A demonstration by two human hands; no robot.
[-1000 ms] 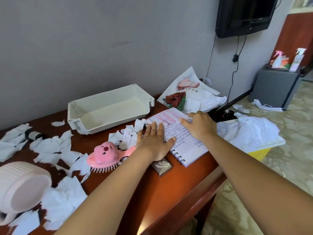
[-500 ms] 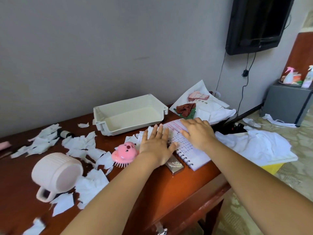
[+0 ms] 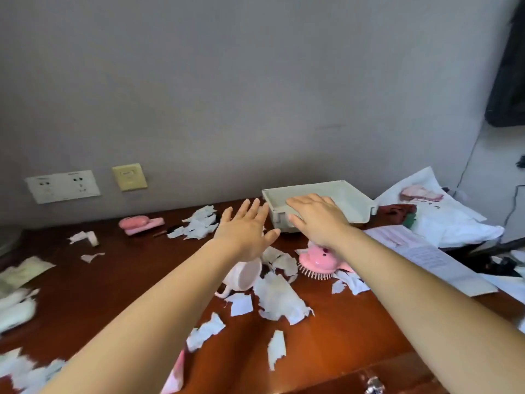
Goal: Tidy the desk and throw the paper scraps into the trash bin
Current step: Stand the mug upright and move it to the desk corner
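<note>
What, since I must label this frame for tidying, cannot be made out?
Head view:
- Mug: partly hidden by the left forearm.
- Pink hairbrush: top covered by the right wrist.
- Right hand and tray: contact unclear.
- Notebook writing: blurred.
- Scraps at the lower left edge: blurred, cut off.
- Trash bin: outside the frame.

A single head-worn view looks forward and down, close over the desk [image 3: 326,342], facing the wall [image 3: 227,95]
</note>
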